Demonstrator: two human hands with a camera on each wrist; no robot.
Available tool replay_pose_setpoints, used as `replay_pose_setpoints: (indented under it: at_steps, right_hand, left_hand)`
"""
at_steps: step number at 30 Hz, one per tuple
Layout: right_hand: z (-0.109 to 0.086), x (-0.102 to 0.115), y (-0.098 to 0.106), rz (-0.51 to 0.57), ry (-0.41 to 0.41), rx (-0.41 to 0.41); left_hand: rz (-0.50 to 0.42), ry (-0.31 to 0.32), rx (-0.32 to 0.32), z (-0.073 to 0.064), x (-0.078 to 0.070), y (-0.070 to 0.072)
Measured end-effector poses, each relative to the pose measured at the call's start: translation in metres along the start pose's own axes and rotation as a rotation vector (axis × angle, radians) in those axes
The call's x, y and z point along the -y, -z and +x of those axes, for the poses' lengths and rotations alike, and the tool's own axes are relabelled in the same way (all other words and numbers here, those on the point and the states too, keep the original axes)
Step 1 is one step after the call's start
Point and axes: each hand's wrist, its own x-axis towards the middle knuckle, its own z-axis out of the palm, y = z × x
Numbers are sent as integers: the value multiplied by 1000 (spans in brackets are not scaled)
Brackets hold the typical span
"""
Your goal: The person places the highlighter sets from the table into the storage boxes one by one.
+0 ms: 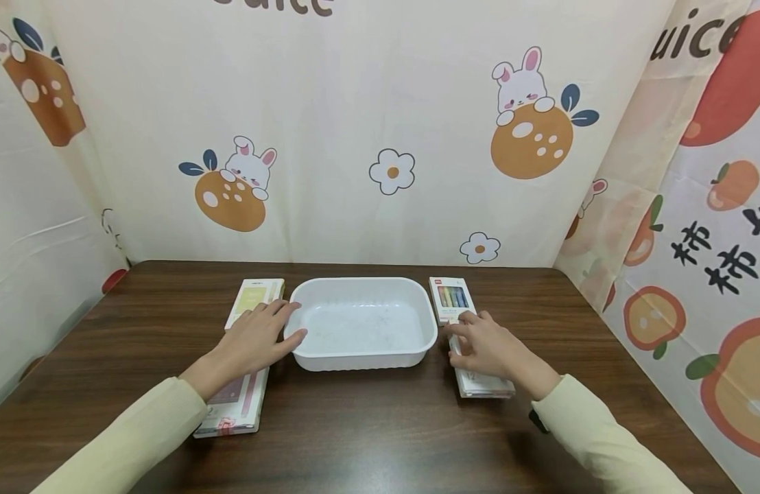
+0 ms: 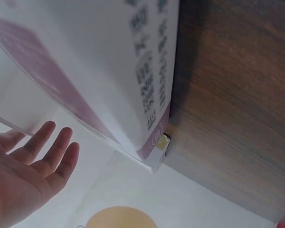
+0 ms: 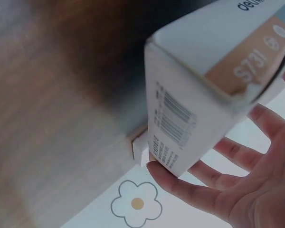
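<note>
A white plastic basin [image 1: 364, 322] stands in the middle of the table. My left hand [image 1: 256, 336] reaches over the boxes on the left, its fingers spread and relaxed, fingertips at the basin's left rim. In the left wrist view, that hand [image 2: 26, 185] shows an open palm beside a white and pink box [image 2: 109, 61]. To the right of the basin my right hand [image 1: 491, 346] holds a white box [image 1: 485, 386] from above. The right wrist view shows the fingers [image 3: 204, 173] bent around this box, with a barcode on its end and "S731" printed on its side.
Behind the right hand lies a white box with colored pencils pictured on it [image 1: 452, 296]. On the left are a white box with a yellow-green panel [image 1: 253, 291] and a white and pink box [image 1: 232, 415]. Printed curtains [image 1: 355, 89] enclose the wooden table [image 1: 355, 432] at its back and sides.
</note>
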Motion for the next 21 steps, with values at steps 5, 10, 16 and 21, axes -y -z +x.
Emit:
replay_pose_setpoints:
  at_steps: [5,10,16,21]
  right_hand:
    - [6,-2,9,-3,-2,0]
    - [12,-3,18,-4,14,-7]
    - [22,-3,30,-3,16,0]
    - [30,-1,38,-5,32,-10]
  left_hand:
    - [1,-6,-3,0,1,0]
    - [2,-5,-1,1,2,-1]
    - [-1,-2,12,2,2,0]
    - [3,-3,15,2,2,1]
